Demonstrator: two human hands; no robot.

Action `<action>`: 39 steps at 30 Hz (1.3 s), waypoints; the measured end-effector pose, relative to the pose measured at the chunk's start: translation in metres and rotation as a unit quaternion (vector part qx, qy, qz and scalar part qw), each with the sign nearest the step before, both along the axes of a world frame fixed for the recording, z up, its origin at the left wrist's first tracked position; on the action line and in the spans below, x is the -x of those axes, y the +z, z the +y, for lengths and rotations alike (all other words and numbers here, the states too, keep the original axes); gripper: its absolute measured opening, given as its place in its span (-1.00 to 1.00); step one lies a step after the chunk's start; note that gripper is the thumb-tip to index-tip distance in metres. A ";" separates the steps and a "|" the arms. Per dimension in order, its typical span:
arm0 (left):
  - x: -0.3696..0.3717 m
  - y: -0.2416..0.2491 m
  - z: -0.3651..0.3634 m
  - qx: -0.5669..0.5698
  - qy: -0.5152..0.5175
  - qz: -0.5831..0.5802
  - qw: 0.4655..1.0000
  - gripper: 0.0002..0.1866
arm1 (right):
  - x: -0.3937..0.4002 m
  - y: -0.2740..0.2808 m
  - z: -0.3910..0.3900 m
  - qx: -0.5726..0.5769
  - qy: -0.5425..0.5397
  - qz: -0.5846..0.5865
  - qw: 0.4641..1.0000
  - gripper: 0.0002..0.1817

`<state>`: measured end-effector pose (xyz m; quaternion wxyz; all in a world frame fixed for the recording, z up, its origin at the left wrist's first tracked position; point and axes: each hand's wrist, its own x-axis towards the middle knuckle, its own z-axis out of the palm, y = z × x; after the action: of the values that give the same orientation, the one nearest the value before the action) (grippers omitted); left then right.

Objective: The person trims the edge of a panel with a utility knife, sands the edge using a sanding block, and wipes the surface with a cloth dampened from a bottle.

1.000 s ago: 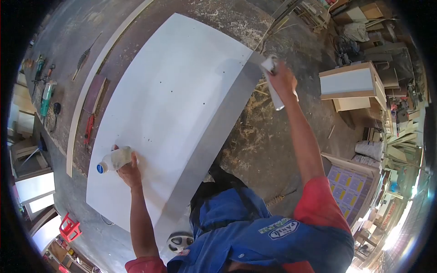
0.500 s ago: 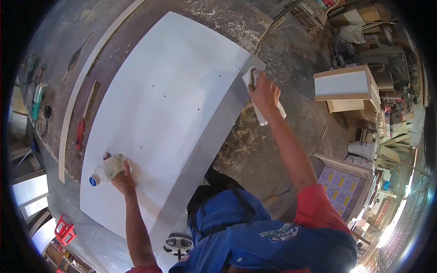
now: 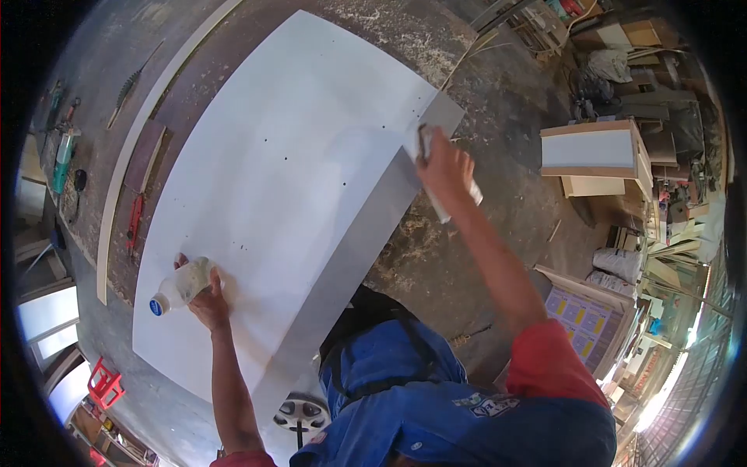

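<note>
A large white panel (image 3: 257,202) with several small dark holes and a grey edge strip (image 3: 354,222) lies in front of me. My left hand (image 3: 208,303) is wrapped round a clear plastic bottle (image 3: 185,283) with a blue-and-white cap, held tilted over the panel's near left part. At the far right end of the grey edge, my right hand (image 3: 447,170) grips a white cloth (image 3: 440,208). Part of the cloth hangs below the fingers, and the rest is hidden by the hand.
Beyond the panel lie a long wooden strip (image 3: 124,167), a red utility knife (image 3: 135,221) and a green tool (image 3: 64,162). A white box with wooden edges (image 3: 589,148) stands to the right. A red stool (image 3: 105,383) is at lower left.
My right hand has moved slightly left and down along the grey edge with the cloth. The left hand still holds the bottle in nearly the same place. The view has shifted a little.
</note>
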<state>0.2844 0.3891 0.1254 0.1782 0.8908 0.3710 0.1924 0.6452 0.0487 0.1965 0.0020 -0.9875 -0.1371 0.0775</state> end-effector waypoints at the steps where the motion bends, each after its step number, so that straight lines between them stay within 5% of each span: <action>1: 0.003 0.001 -0.002 0.005 -0.004 0.004 1.000 -0.31 | -0.028 -0.009 -0.007 -0.001 0.007 -0.038 0.999 -0.36; 6: 0.003 -0.005 0.002 0.012 -0.007 -0.020 1.000 -0.31 | -0.122 -0.012 -0.015 -0.030 -0.019 -0.152 0.988 -0.40; 8: 0.005 -0.013 0.001 0.018 0.003 -0.027 0.999 -0.31 | -0.062 0.000 0.002 -0.129 -0.022 -0.073 0.989 -0.51; 10: 0.013 -0.020 0.007 -0.082 -0.024 0.051 0.995 -0.30 | 0.007 -0.021 0.018 -0.123 0.047 0.036 0.991 -0.51; 12: 0.010 -0.014 0.003 -0.058 -0.017 0.032 0.998 -0.31 | 0.078 -0.003 0.031 -0.080 0.180 0.009 0.980 -0.54; 15: 0.006 -0.012 0.004 -0.020 -0.007 -0.008 1.000 -0.31 | 0.061 0.006 0.026 -0.128 0.083 0.129 0.980 -0.47; 17: 0.008 -0.014 0.004 0.003 -0.003 -0.026 1.000 -0.31 | -0.005 -0.054 0.003 -0.153 0.039 -0.025 0.987 -0.33; 18: 0.007 -0.012 0.004 -0.013 -0.003 -0.013 1.000 -0.31 | -0.037 -0.012 0.007 -0.072 0.000 -0.002 0.997 -0.29; 19: 0.008 -0.010 0.003 -0.030 -0.005 0.001 1.000 -0.31 | -0.072 -0.005 -0.002 -0.138 -0.039 -0.026 0.989 -0.33; 21: 0.006 -0.007 0.000 -0.035 -0.008 0.011 0.999 -0.32 | -0.119 0.018 -0.011 -0.072 -0.158 0.004 0.985 -0.38; 24: 0.008 -0.008 0.003 -0.026 -0.008 -0.006 1.000 -0.32 | -0.113 -0.018 -0.030 -0.023 -0.094 -0.132 0.986 -0.41; 27: 0.008 -0.007 0.003 -0.014 -0.011 -0.017 1.000 -0.32 | -0.054 0.002 -0.026 0.014 -0.072 -0.048 0.996 -0.43; 33: 0.006 -0.005 0.000 -0.042 -0.004 0.018 0.999 -0.29 | -0.139 -0.010 -0.052 -0.032 -0.121 -0.092 0.988 -0.41; 39: 0.008 -0.006 0.000 0.007 0.013 0.000 1.000 -0.28 | -0.111 -0.020 -0.055 -0.010 -0.118 -0.083 0.989 -0.37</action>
<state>0.2764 0.3895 0.1190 0.1826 0.8847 0.3835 0.1922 0.7557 -0.0067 0.1764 0.0099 -0.9997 -0.0197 -0.0072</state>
